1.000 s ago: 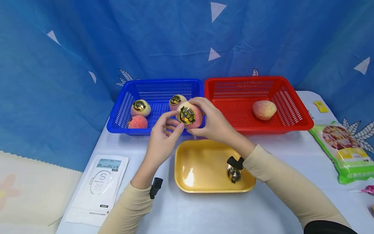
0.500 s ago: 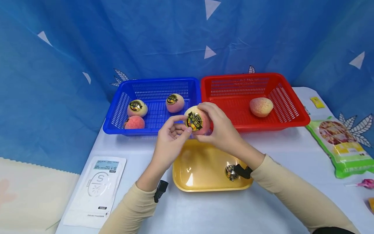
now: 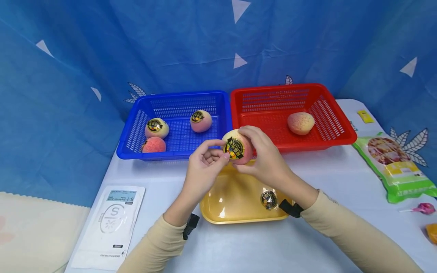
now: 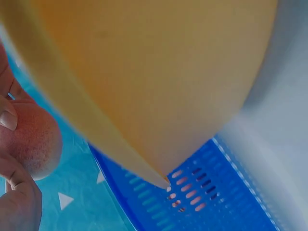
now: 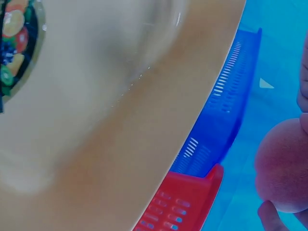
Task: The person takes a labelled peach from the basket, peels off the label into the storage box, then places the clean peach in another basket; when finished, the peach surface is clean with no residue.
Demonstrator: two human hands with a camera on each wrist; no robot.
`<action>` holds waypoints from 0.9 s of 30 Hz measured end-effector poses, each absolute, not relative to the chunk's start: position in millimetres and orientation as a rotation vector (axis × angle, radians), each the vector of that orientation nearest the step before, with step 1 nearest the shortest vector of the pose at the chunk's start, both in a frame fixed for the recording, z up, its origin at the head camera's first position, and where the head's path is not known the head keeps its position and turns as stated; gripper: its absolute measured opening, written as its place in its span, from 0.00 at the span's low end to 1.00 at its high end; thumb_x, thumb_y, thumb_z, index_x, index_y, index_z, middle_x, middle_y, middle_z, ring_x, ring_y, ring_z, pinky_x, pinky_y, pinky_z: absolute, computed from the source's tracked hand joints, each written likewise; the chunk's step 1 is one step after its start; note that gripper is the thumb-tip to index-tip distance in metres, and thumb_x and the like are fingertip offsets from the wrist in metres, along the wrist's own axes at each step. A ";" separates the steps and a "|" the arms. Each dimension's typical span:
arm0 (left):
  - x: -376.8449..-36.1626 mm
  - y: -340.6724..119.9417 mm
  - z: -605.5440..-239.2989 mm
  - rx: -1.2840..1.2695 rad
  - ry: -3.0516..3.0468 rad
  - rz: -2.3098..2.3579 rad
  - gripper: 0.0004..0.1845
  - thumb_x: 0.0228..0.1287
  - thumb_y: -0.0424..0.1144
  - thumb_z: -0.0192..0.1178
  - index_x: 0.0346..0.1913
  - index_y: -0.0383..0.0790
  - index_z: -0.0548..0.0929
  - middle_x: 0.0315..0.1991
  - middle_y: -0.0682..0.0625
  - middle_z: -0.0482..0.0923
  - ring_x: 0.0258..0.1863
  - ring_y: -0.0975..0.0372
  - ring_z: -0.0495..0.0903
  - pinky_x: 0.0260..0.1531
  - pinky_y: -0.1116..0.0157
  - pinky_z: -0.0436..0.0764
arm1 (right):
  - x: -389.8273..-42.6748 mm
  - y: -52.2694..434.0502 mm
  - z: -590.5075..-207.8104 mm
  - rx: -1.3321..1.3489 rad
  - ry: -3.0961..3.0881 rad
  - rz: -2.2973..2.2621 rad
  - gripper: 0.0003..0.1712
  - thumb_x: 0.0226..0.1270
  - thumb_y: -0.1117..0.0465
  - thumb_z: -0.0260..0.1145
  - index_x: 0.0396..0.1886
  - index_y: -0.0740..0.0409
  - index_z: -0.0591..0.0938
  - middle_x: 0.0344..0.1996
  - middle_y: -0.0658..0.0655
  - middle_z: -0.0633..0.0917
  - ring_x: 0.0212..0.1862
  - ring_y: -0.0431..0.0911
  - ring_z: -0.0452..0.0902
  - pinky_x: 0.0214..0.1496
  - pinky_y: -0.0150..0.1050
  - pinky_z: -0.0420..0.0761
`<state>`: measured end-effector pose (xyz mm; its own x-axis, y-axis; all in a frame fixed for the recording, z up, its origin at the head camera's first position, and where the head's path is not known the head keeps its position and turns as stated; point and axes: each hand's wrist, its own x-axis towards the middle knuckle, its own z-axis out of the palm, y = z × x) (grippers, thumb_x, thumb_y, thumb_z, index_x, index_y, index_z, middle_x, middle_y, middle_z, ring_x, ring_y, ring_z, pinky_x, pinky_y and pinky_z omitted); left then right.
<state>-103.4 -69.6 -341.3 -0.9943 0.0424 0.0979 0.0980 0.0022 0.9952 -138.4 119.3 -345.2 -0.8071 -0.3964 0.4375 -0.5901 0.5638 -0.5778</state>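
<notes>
In the head view a pink-and-yellow peach [image 3: 247,153] with a round black fruit sticker [image 3: 235,148] is held between both hands, above the back edge of a gold tray [image 3: 235,216]. My right hand [image 3: 268,157] grips it from the right. From the left, the thumb and index finger of my left hand [image 3: 205,168] touch the peach at the sticker's edge, the other fingers curled. Whether the sticker's edge is lifted I cannot tell. A loose, shiny sticker [image 3: 269,200] lies in the tray. Both wrist views show the peach only partly, near the frame edge.
Behind the hands, a blue basket [image 3: 174,153] holds three peaches, and a red basket [image 3: 293,146] beside it holds one without a visible sticker. A white pouch [image 3: 110,223] lies at left. At right are a green food bag [image 3: 392,163], a lollipop [image 3: 425,208] and a small yellow packet [image 3: 365,116].
Both hands have carried the peach rightward and closer to me, away from the blue basket and over the tray's back edge. The sticker now faces more toward the camera.
</notes>
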 end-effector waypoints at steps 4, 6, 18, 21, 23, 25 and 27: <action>-101.7 -65.5 -342.0 -0.197 -2.207 -2.190 0.16 0.64 0.30 0.65 0.54 0.42 0.81 0.35 0.42 0.82 0.30 0.62 0.79 0.31 0.74 0.78 | -133.2 125.4 -345.4 0.799 -2.558 1.072 0.49 0.44 0.59 0.83 0.66 0.59 0.69 0.65 0.57 0.73 0.68 0.50 0.69 0.68 0.49 0.76; -101.1 -63.4 -342.3 -0.219 -2.206 -2.192 0.16 0.64 0.30 0.65 0.54 0.42 0.81 0.35 0.42 0.82 0.30 0.62 0.79 0.31 0.74 0.78 | -130.9 128.4 -344.9 0.793 -2.572 1.064 0.49 0.44 0.59 0.84 0.66 0.58 0.69 0.65 0.57 0.72 0.67 0.50 0.69 0.66 0.49 0.77; -96.1 -53.9 -338.3 -0.309 -2.161 -2.196 0.15 0.63 0.28 0.64 0.53 0.40 0.80 0.33 0.43 0.81 0.29 0.63 0.79 0.29 0.75 0.77 | -123.2 144.0 -340.0 0.779 -2.624 0.970 0.50 0.41 0.58 0.85 0.65 0.58 0.70 0.63 0.55 0.74 0.61 0.48 0.71 0.58 0.49 0.80; -95.2 -53.0 -337.0 -0.363 -2.183 -2.180 0.16 0.64 0.28 0.62 0.54 0.40 0.80 0.33 0.44 0.80 0.30 0.63 0.78 0.29 0.74 0.77 | -122.1 146.4 -339.7 0.781 -2.628 0.953 0.50 0.41 0.58 0.85 0.65 0.57 0.70 0.62 0.54 0.75 0.60 0.48 0.71 0.57 0.47 0.81; -95.0 -52.5 -336.6 -0.394 -2.211 -2.167 0.17 0.64 0.28 0.62 0.55 0.40 0.79 0.34 0.44 0.80 0.31 0.63 0.78 0.30 0.74 0.78 | -121.3 147.7 -339.0 0.784 -2.626 0.942 0.49 0.41 0.57 0.85 0.65 0.57 0.70 0.62 0.54 0.75 0.60 0.47 0.71 0.57 0.47 0.81; -95.4 -51.9 -336.8 -0.416 -2.240 -2.151 0.18 0.64 0.29 0.62 0.56 0.41 0.78 0.36 0.44 0.80 0.32 0.63 0.79 0.32 0.74 0.79 | -120.7 148.8 -338.3 0.794 -2.623 0.935 0.49 0.42 0.57 0.84 0.65 0.57 0.70 0.62 0.54 0.75 0.61 0.48 0.71 0.58 0.47 0.81; -95.9 -51.1 -336.6 -0.432 -2.252 -2.144 0.19 0.64 0.29 0.63 0.57 0.40 0.78 0.37 0.43 0.81 0.33 0.63 0.80 0.34 0.73 0.81 | -119.9 149.8 -337.8 0.804 -2.623 0.922 0.49 0.42 0.57 0.84 0.65 0.57 0.71 0.63 0.55 0.75 0.62 0.49 0.71 0.60 0.48 0.80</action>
<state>-95.9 -51.1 -336.6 -0.9621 0.1956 0.1898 0.1991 0.0292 0.9795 -119.9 149.8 -337.8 -0.8174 -0.4178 0.3965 -0.5740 0.6479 -0.5007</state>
